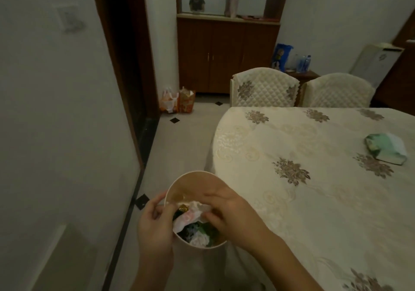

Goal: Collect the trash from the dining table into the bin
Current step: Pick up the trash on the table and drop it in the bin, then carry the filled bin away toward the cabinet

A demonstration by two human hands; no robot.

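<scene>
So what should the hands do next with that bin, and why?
Probably push the crumpled tissue down and let go. Both the left hand and the right hand pinch it at the rim of the bin, above the trash already inside. A green packet is left on the table.

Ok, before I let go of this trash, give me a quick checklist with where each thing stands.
1. Bin under the hands: ok, beside the table.
2. Left hand steadying the bin's rim: ok.
3. Right hand holding crumpled paper over the opening: ok.
4. Room in the bin: ok, wrappers sit low on one side.
5. Table cleared: not ok, a green packet remains.
6. Floor free of dropped bits: cannot tell.
</scene>
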